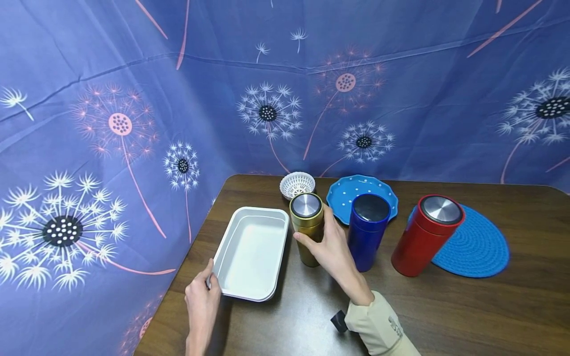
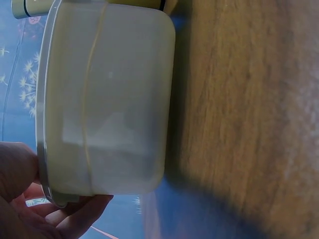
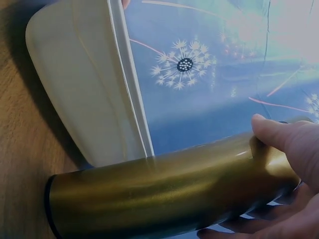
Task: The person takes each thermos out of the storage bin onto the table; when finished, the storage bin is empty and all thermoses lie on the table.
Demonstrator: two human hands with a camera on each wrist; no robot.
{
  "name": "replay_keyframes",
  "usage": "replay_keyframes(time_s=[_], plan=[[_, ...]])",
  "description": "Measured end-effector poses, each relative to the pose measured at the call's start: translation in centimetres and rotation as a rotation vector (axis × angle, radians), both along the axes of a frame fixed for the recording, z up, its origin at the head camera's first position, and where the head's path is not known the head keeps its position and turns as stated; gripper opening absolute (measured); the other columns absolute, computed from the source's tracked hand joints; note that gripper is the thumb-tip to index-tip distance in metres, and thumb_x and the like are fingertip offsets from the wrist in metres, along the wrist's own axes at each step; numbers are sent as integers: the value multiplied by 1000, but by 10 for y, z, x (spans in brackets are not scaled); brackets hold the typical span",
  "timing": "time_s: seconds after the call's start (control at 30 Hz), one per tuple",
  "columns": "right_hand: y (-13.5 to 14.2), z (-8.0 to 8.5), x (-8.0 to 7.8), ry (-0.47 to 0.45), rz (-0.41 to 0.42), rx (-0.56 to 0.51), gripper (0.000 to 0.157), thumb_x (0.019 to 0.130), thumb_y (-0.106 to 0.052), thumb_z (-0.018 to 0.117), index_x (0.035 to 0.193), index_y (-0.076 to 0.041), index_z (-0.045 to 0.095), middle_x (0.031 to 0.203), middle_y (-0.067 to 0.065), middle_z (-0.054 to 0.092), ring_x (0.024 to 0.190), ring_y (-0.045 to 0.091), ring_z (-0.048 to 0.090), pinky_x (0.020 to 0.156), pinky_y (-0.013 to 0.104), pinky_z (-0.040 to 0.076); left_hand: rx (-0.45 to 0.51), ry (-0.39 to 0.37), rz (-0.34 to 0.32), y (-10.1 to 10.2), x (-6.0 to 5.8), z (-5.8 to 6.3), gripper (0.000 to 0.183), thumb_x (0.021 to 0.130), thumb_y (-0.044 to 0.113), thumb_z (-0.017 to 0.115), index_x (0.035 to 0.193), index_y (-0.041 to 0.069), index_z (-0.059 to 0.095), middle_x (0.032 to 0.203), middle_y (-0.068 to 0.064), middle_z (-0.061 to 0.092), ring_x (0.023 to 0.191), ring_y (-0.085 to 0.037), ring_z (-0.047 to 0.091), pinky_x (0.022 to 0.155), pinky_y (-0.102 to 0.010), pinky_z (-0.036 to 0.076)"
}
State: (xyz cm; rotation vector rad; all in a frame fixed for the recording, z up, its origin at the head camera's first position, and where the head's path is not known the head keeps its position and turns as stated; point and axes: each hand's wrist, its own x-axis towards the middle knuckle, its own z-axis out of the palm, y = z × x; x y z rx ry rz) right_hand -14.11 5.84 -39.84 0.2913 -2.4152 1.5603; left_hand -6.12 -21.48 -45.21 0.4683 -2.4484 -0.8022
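Observation:
A deep white rectangular tub (image 1: pixel 254 254) stands on the left part of the table. My left hand (image 1: pixel 202 294) grips its near-left corner, thumb over the rim and fingers below the lip; the left wrist view shows its pale side wall (image 2: pixel 114 104). Just right of the tub is a gold thermos (image 1: pixel 307 232) with a steel-topped lid, upright. My right hand (image 1: pixel 334 249) holds it round the upper body from the right, thumb on the near side. In the right wrist view the gold body (image 3: pixel 159 189) extends down from the fingers, its dark base ring at the wood.
A blue thermos (image 1: pixel 367 237) stands right of my right hand, a red thermos (image 1: pixel 423 242) farther right, overlapping a round blue woven mat (image 1: pixel 481 247). Behind are a white openwork bowl (image 1: pixel 297 184) and a blue dotted plate (image 1: pixel 356 185). A dandelion-print cloth (image 1: pixel 285 74) hangs behind the table.

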Motion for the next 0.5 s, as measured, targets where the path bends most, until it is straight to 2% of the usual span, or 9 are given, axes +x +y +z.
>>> replay_keyframes(time_s=[0.23,0.37,0.5], plan=[[5,-3,7,-45,15,21,95,79,-32,81,152,-11,24,147,15,44,134,30,44,109,52,34,1,8,-15,1,-1,1,34,86,-3,56,119,-2,68,114,-26,67,100,-49,64,75,-61,46],[9,-5,16,-113,34,45,98,83,-37,77,156,-14,15,157,13,30,142,30,34,112,54,29,-7,20,-22,0,-1,2,34,85,-4,57,118,-3,68,113,-27,66,98,-49,64,74,-61,46],[12,-8,29,-171,54,72,99,86,-37,73,156,-11,10,159,16,26,145,34,29,112,55,27,-9,23,-30,-1,0,3,34,85,-4,58,118,-4,68,113,-28,66,97,-50,64,74,-61,46]])
